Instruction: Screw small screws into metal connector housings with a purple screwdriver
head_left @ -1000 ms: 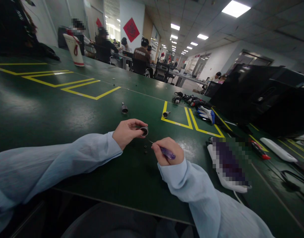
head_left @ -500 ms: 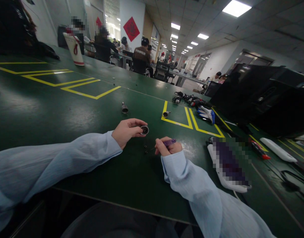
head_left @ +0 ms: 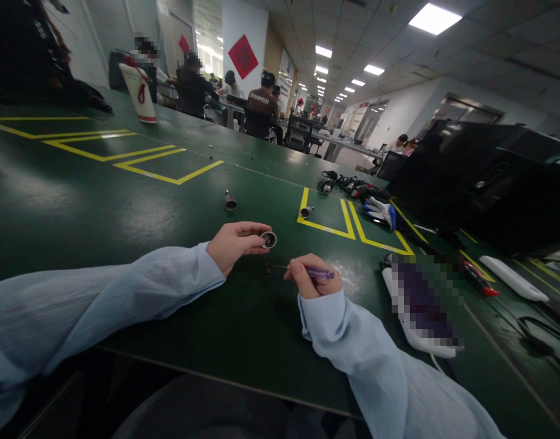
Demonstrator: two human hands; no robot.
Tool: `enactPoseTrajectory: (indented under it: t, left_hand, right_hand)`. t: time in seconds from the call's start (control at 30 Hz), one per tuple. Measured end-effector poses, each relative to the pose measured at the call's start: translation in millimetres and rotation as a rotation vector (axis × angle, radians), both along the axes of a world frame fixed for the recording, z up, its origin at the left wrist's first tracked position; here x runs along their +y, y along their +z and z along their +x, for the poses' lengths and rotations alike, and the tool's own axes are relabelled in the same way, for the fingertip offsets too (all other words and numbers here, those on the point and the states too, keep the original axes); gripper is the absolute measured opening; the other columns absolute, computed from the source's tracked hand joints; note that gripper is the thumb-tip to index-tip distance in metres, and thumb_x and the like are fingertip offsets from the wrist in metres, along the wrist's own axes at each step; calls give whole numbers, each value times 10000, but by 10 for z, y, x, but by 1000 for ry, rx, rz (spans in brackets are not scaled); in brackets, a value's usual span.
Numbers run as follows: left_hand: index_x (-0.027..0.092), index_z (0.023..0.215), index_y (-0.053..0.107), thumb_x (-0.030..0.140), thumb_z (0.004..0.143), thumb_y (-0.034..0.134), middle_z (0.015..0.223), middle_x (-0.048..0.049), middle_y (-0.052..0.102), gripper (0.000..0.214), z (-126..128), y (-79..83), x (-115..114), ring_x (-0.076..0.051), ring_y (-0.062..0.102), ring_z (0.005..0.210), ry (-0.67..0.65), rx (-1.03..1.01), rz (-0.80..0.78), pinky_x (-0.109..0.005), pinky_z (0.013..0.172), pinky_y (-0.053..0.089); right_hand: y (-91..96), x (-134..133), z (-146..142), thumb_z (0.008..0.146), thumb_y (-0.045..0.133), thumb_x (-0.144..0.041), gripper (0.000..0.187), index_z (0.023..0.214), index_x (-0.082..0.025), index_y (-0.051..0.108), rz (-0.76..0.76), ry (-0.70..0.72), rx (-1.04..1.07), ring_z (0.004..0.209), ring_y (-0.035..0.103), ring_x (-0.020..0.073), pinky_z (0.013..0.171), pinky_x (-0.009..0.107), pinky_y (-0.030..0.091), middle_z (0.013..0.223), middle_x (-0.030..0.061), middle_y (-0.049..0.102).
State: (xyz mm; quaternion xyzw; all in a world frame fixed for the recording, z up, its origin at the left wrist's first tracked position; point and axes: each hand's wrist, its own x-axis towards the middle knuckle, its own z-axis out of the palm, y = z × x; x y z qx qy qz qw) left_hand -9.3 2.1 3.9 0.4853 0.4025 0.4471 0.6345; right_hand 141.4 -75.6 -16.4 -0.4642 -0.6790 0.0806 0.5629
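My left hand [head_left: 234, 242] rests on the green table [head_left: 124, 207] and pinches a small round metal part [head_left: 269, 239], its open face turned toward me. My right hand [head_left: 306, 277] is closed round a purple-handled screwdriver [head_left: 318, 273] whose thin shaft points left, the tip close to a tiny black piece [head_left: 267, 270] lying on the table between my hands. Both sleeves are light blue.
Two small metal cylinders [head_left: 230, 201] [head_left: 306, 211] stand further out, by yellow floor-style tape marks [head_left: 328, 227]. A white device [head_left: 421, 317] lies at right, with a red-handled tool [head_left: 478, 282], gloves and parts [head_left: 375, 207] and a large black case [head_left: 481, 183]. A paper cup [head_left: 140, 91] stands far left; people sit beyond.
My right hand has swung the screwdriver from pointing up-left to lying nearly level, tip toward the small black piece. My left hand has turned the round part slightly.
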Motion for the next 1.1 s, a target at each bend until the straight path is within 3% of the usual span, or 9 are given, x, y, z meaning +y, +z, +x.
enactPoseTrajectory:
  t: [0.13,0.33,0.93,1.1]
  left_hand:
    - [90,826,660,73,559,680,789,-68,676,268,1,-9,-6,-184,643,723,-3,14,-2,-324,716,544]
    - [88,829,659,81,559,691,793,-69,677,272,-5,-31,-13,-185,642,738,-27,15,33,-331,724,542]
    - [98,789,640,190,563,723,770,-57,672,257,-21,-101,19,-177,640,703,-38,70,181,-304,624,554]
    - [88,783,635,174,553,720,750,-53,666,260,-16,-82,16,-167,634,687,-35,95,159,-285,611,549]
  right_hand:
    - [32,15,16,796,495,-186,136,719,-185,607,178,38,-177,606,578,134,620,276,475,655,32,648]
    - [9,71,4,803,495,-160,100,794,-184,592,257,66,-352,666,608,155,669,300,491,716,56,672]
    - [-27,125,-32,801,505,-152,97,790,-168,599,414,65,-430,639,608,146,626,268,508,690,59,673]
    - [-15,96,-41,812,485,-174,122,775,-168,601,363,59,-393,640,603,149,631,283,501,695,61,675]
